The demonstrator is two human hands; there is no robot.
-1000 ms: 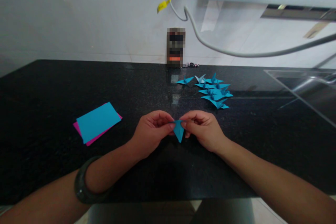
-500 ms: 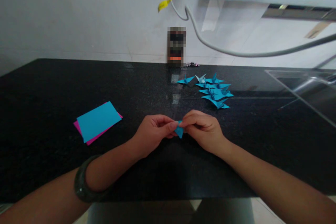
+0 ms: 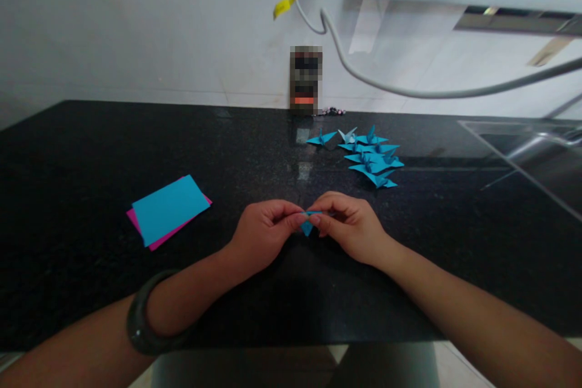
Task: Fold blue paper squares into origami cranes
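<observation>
A small folded piece of blue paper (image 3: 308,224) is pinched between both hands just above the black countertop (image 3: 91,151). My left hand (image 3: 261,235) grips its left side with thumb and fingers closed. My right hand (image 3: 348,225) pinches its right side the same way. Only a small blue tip shows below the fingers. Several finished blue paper cranes (image 3: 368,157) lie in a cluster beyond my right hand. A stack of flat paper sheets (image 3: 168,211), blue on top of pink, lies to the left of my left hand.
A pixelated small object (image 3: 305,79) stands against the white wall at the back. A grey hose (image 3: 409,92) hangs across the wall. A metal sink (image 3: 531,151) sits at the right end of the counter. A dark bangle (image 3: 139,315) circles my left wrist.
The blue paper has been folded smaller: a second ago a long triangle hung below my fingers, now only a short tip shows. Both hands stay in the same spot.
</observation>
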